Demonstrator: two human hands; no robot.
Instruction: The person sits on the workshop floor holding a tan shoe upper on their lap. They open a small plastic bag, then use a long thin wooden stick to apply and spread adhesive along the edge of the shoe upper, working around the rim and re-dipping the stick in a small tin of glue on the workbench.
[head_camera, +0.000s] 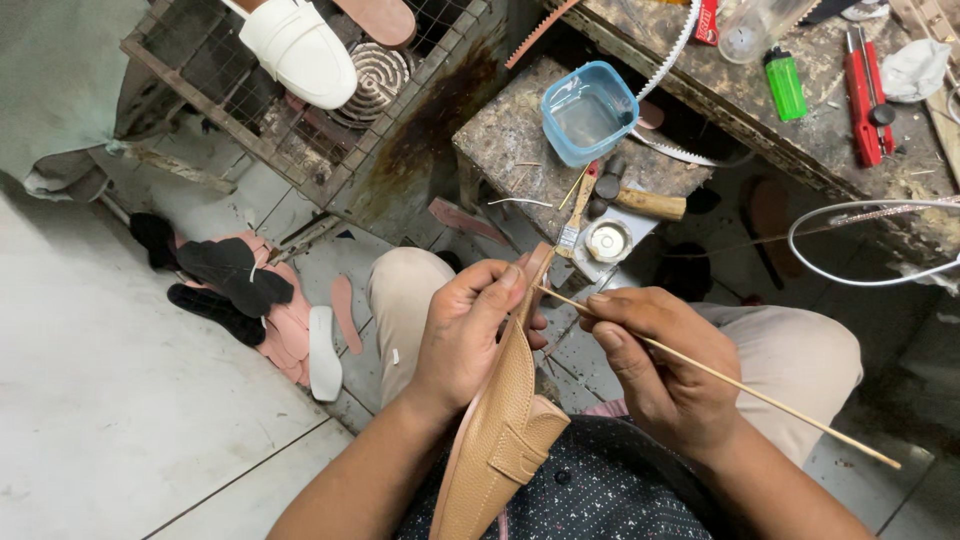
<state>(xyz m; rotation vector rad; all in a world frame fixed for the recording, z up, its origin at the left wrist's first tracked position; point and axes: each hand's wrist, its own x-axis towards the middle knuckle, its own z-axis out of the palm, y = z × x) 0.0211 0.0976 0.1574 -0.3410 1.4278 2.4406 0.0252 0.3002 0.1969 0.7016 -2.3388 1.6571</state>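
Above the lap, at centre: one tan leather shoe upper (500, 430), gripped at its upper edge by the left hand (468, 335), fingers curled round it and thumb pressed on the rim; lower end cut off by the frame edge. Right of the upper: right hand (655, 365) pinching one thin wooden stick (720, 378) between thumb and fingers, tip touching the upper's rim; whether the tip carries anything, too small to tell. Just beyond the upper, on a low stained block (510, 150): one blue plastic tub (588, 110), one small round open tin (607, 241), one wooden-handled tool (640, 203), head partly hidden. Far right of the upper, on a cluttered bench (800, 150): one green lighter (785, 85), one red cutter (865, 95). Left of the upper, on the tiled floor (100, 400): a heap of pink and black insoles (245, 295), overlapping, count unclear. Above that heap: one white shoe (300, 50) on a wire rack (300, 130), cut off at the top
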